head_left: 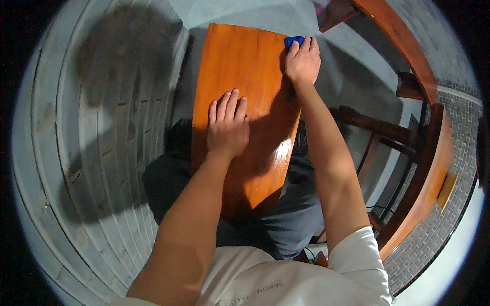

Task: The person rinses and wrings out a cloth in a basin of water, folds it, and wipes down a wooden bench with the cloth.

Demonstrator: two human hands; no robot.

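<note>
A long varnished wooden board, orange-brown and glossy, stretches away from me between my legs. My left hand lies flat on its surface left of the middle, fingers spread and pointing away, with nothing in it. At the far right corner my right hand is closed over a blue cloth, pressing it against the board's edge. Part of the cloth is hidden under the fingers. What supports the board from below does not show.
A grey plank-like wall rises close on the left, with my shadow on it. To the right stand dark wooden furniture legs and rails and a curved wooden edge. Beyond is a small-tiled surface with a yellow piece beside it.
</note>
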